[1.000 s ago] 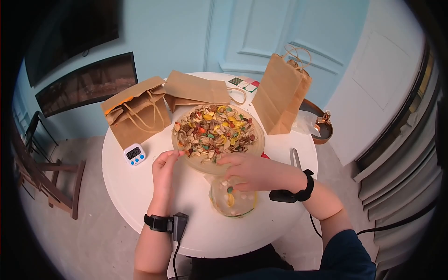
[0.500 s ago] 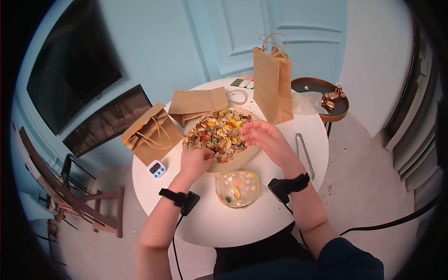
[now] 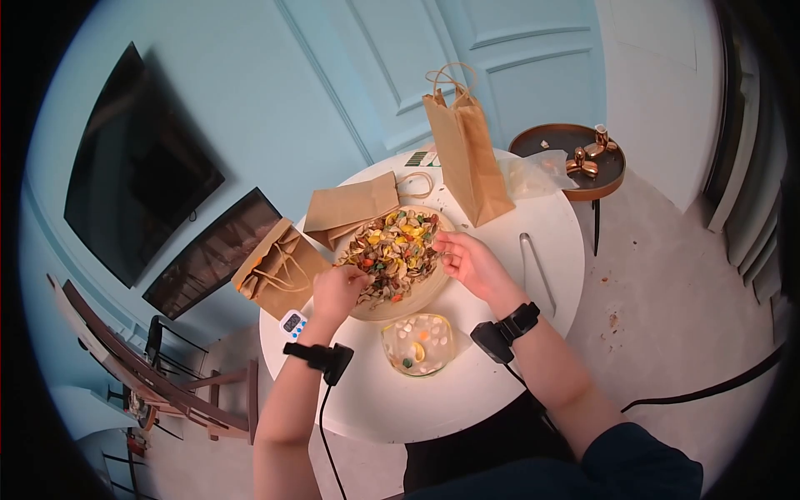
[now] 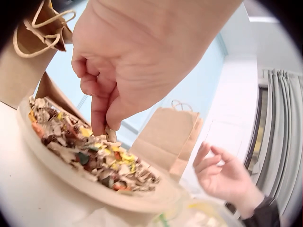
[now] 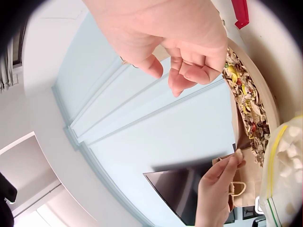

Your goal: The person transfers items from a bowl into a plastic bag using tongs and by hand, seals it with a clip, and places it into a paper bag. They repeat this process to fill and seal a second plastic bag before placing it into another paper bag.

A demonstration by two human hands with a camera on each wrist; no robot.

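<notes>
Currently, the left hand [image 3: 335, 293] pinches a pale flake [image 4: 111, 135] above the round plate [image 3: 423, 297] of mixed dried pieces [image 3: 400, 247]; the right hand [image 3: 473, 265], fingers loosely bent, seems empty. A light pinch likely keeps the flake from crumbling.

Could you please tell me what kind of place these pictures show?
Probably a living room or similar furnished indoor space, though I cannot be certain. A dark flat screen hangs on a pale blue wall, and a small round side table holds shiny copper-coloured ornaments.
</notes>
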